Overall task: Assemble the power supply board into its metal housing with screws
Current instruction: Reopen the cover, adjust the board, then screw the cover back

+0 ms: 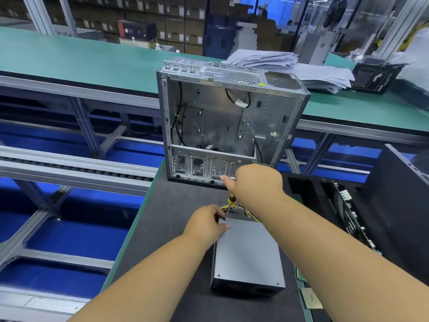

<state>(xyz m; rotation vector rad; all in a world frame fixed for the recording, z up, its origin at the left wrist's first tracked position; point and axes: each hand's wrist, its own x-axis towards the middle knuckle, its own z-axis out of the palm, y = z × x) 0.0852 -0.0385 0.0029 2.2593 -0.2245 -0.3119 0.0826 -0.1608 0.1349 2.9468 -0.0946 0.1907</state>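
A grey metal power supply housing (247,254) lies flat on the dark mat in front of me, with yellow and black cables (246,211) coming out of its far end. My right hand (254,180) grips a yellow-handled screwdriver (228,205) held nearly upright, its tip touching the housing's far left corner. My left hand (205,225) rests on that same corner, fingers pinched around the screwdriver's shaft near the tip. Any screw under the tip is hidden.
An open, empty computer case (229,126) stands upright just beyond the housing. Circuit boards in a black foam tray (348,217) and a black case (404,205) sit to the right. A stack of papers (290,68) lies on the green bench behind. To the left is a roller conveyor (69,168).
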